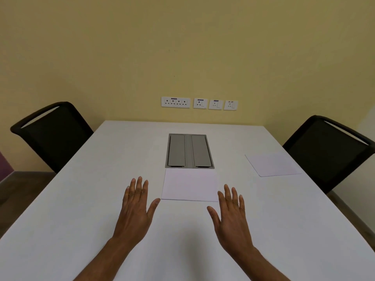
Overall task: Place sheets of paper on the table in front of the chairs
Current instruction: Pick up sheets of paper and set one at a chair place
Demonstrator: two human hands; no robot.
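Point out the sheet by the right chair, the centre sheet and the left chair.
Sheet by the right chair (273, 165): head view, its middle.
Centre sheet (190, 184): head view, its middle.
Left chair (54, 134): head view, backrest.

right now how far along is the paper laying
Done: the far sheet lies on the table in front of the right chair. In hand: nothing; the left hand and right hand are open either side of the middle sheet. Left: no sheet lies before the left chair.
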